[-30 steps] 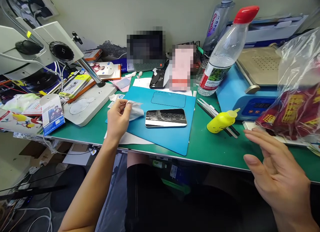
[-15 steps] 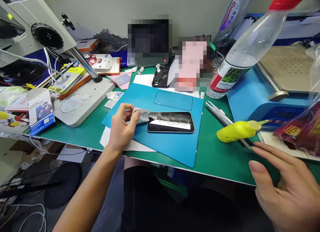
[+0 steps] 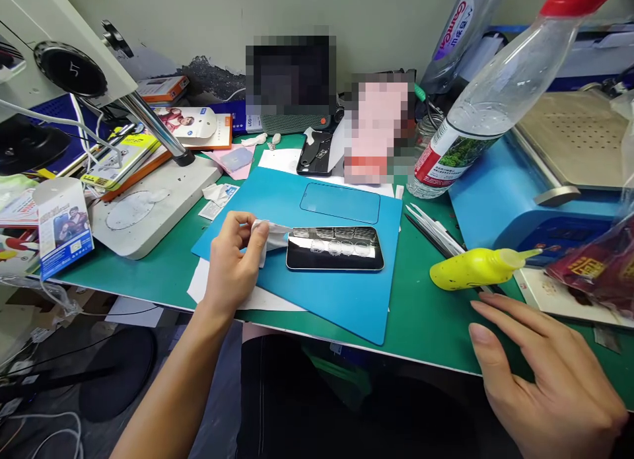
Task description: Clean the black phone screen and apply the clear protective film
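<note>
Pinched between the thumb and fingers of my left hand (image 3: 236, 257) is a crumpled white wipe (image 3: 271, 238), just off the left end of a smartphone (image 3: 335, 249). The phone lies face up on a blue mat (image 3: 341, 300), its dark screen marked by bright reflections and rounded patches. Behind it on the mat rests a clear screen protector (image 3: 341, 203) with a dark outline. My right hand (image 3: 539, 360) is over the right front of the bench, fingers apart and holding nothing. Nearest to it lies a yellow squeeze bottle (image 3: 475, 269) on its side.
Thin tools (image 3: 430, 231) lie right of the mat. A tall plastic bottle (image 3: 463, 145) with a red top stands beside a blue machine (image 3: 525, 201). On the left are a microscope stand (image 3: 158, 211) and several boxes. Another phone (image 3: 316, 154) lies at the back.
My right hand has shifted left and slightly lower in the picture. The wipe in my left hand has moved a little away from the phone's end. The whole view has tilted slightly.
</note>
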Demonstrator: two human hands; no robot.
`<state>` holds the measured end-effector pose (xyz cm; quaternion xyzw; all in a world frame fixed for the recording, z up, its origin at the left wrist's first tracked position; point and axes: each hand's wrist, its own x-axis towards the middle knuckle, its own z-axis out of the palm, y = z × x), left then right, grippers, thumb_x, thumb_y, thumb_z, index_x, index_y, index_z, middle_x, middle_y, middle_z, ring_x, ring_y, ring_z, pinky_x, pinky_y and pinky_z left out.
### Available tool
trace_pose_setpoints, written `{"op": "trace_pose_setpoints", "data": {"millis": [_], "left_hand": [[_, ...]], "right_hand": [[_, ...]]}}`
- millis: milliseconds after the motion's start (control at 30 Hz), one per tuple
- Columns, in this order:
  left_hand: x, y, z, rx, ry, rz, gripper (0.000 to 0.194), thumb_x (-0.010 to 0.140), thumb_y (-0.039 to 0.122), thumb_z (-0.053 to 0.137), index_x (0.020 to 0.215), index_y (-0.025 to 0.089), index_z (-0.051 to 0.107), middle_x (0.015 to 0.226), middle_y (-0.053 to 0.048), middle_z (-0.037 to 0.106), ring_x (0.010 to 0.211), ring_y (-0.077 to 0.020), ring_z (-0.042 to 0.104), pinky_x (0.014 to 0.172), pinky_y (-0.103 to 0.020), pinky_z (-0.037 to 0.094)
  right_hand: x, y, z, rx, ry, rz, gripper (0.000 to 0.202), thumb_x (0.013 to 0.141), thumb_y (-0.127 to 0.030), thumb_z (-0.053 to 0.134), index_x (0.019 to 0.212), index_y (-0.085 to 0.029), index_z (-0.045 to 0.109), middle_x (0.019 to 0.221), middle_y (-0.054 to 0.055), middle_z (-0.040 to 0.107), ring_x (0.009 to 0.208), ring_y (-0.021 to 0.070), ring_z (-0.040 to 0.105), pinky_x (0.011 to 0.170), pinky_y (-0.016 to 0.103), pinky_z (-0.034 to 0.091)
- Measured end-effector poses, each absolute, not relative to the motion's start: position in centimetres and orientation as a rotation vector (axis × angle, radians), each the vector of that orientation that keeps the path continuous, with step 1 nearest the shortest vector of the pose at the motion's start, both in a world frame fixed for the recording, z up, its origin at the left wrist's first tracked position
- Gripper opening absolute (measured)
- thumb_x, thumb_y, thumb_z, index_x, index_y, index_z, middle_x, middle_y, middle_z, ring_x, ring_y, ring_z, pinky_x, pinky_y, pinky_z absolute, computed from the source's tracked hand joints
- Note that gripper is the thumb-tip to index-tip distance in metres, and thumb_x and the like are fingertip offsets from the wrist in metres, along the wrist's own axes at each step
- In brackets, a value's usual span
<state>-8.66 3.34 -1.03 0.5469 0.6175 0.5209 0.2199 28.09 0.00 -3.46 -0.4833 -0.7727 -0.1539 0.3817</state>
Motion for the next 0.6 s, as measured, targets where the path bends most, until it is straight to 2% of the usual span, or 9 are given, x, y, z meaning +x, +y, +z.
{"op": "trace_pose_setpoints", "data": {"millis": [67,200,300,500,600], "left_hand": [[-8.69,3.28,-1.02,1.577,1.753,1.428,0.017,0.103,0.038,0.064,0.094,0.024,0.057,0.064,0.005,0.059,0.052,-0.0107,0.05,0.045,-0.021,0.036],[-8.59,3.17,-0.79,1.731,1.811,1.379,0.014,0.1,0.034,0.066,0.092,0.023,0.065,0.077,0.0,0.07,0.067,-0.0147,0.065,0.062,-0.025,0.052],[-8.52,3.11,-0.6,1.807,1.809,1.353,0.01,0.099,0.031,0.066,0.093,0.023,0.068,0.079,-0.001,0.073,0.07,-0.0159,0.069,0.068,-0.027,0.056],[-8.68,3.05,-0.36,1.718,1.971,1.384,0.015,0.1,0.031,0.066,0.089,0.023,0.072,0.074,0.002,0.072,0.065,-0.0141,0.067,0.063,-0.025,0.053],[-8.71,2.94,-0.28,1.681,2.027,1.381,0.015,0.1,0.032,0.066,0.092,0.024,0.078,0.078,0.001,0.076,0.067,-0.0148,0.069,0.061,-0.025,0.053]], "right_hand": [[28.11,-0.1,-3.58,-1.239,-1.953,-0.362,0.03,0.089,-0.015,0.075,0.118,-0.023,0.077,0.11,0.011,0.082,0.096,0.0325,0.079,0.087,0.045,0.06],[28.3,-0.22,-3.93,-1.243,-1.949,-0.342,0.052,0.088,-0.013,0.076,0.137,-0.032,0.072,0.11,0.008,0.082,0.095,0.0321,0.079,0.086,0.046,0.06],[28.45,-0.23,-4.08,-1.225,-1.97,-0.375,0.06,0.087,-0.01,0.076,0.141,-0.035,0.069,0.107,0.006,0.083,0.092,0.0315,0.079,0.083,0.045,0.06],[28.43,-0.23,-3.94,-1.286,-2.013,-0.311,0.053,0.089,-0.012,0.071,0.136,-0.035,0.071,0.1,0.004,0.084,0.09,0.0313,0.079,0.08,0.045,0.059],[28.46,-0.25,-4.03,-1.307,-2.013,-0.29,0.048,0.09,-0.014,0.069,0.132,-0.035,0.073,0.099,0.005,0.084,0.091,0.0322,0.079,0.08,0.047,0.059]]}}
